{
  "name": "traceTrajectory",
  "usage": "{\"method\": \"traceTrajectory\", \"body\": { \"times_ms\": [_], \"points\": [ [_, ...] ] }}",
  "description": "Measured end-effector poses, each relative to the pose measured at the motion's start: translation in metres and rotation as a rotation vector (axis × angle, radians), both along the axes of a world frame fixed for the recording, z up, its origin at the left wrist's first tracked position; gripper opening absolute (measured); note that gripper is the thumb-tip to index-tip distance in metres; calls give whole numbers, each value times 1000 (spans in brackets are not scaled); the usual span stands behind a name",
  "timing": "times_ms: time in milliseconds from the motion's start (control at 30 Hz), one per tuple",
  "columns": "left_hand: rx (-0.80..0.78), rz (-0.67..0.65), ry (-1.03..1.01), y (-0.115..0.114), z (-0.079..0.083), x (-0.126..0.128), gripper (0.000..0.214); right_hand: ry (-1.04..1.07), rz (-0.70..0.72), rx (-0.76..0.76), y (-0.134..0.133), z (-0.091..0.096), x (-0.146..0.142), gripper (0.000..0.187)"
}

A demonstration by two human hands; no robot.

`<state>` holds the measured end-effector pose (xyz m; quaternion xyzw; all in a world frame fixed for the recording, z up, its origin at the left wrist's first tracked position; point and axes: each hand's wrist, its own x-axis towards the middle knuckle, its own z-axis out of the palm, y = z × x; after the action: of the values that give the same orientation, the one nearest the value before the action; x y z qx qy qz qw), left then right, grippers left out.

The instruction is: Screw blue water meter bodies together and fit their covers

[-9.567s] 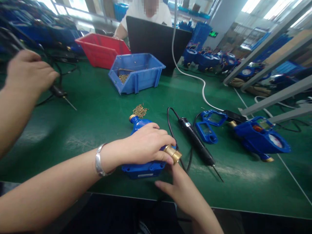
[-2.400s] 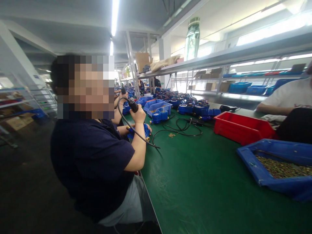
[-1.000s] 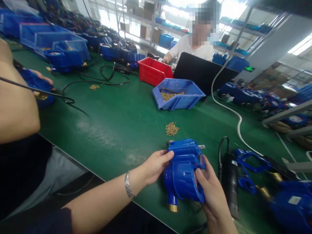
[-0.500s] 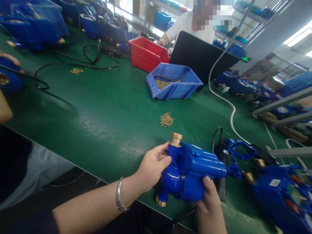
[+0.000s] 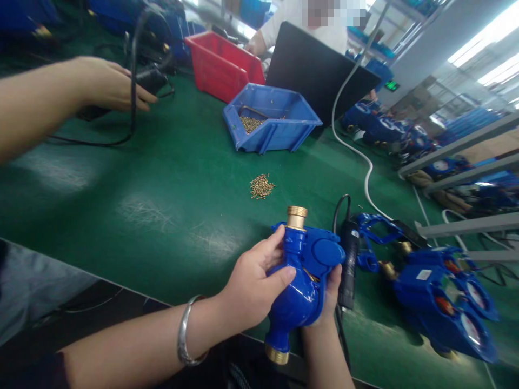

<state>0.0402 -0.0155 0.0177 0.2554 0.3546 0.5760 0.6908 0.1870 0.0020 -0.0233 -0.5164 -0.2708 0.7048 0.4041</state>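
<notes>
A blue water meter (image 5: 298, 292) with brass threaded ends is held up over the front edge of the table, one end pointing up and the other down. My left hand (image 5: 253, 283), with a silver bangle on its wrist, grips the left side of the body below the upper brass end. On the other side my right hand (image 5: 330, 294) holds the meter from behind and below; part of its fingers is hidden. Just right of the meter, a black electric screwdriver (image 5: 348, 265) lies on the table. Beyond the meter is a small pile of brass screws (image 5: 261, 186).
A blue bin (image 5: 279, 135) with screws and a red bin (image 5: 223, 65) stand at the back beside a black panel (image 5: 316, 70). More blue meters (image 5: 438, 302) sit at right. A co-worker's hand (image 5: 109, 84) reaches over a black cable at left; another person sits opposite.
Between my hands the meter has turned, so its rounded body now faces me and a round blue cap shows. A co-worker's arm has come in from the left. The view has shifted.
</notes>
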Motion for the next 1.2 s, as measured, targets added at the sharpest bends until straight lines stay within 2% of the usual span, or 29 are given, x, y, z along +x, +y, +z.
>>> {"method": "traceTrajectory", "body": {
  "times_ms": [200, 400, 700, 867, 1033, 1200],
  "points": [
    [-155, 103, 58, 11, 9, 1, 56, 65, -22, -28, -3, 1, 1, 78],
    [-106, 93, 9, 13, 9, -4, 55, 64, 11, 23, -2, 5, -1, 70],
    [-54, 54, -22, 14, 5, -10, 55, 82, -37, 33, -3, 13, -1, 66],
    [-82, 26, 20, 19, 6, -13, 58, 195, -126, 69, -4, 9, -6, 64],
    [-72, -4, 93, 23, 1, -15, 49, 92, -292, 225, -8, 1, 1, 67],
    [-95, 1, 64, 28, -5, -21, 41, -99, -319, 433, -13, -1, 12, 78]
  ]
}}
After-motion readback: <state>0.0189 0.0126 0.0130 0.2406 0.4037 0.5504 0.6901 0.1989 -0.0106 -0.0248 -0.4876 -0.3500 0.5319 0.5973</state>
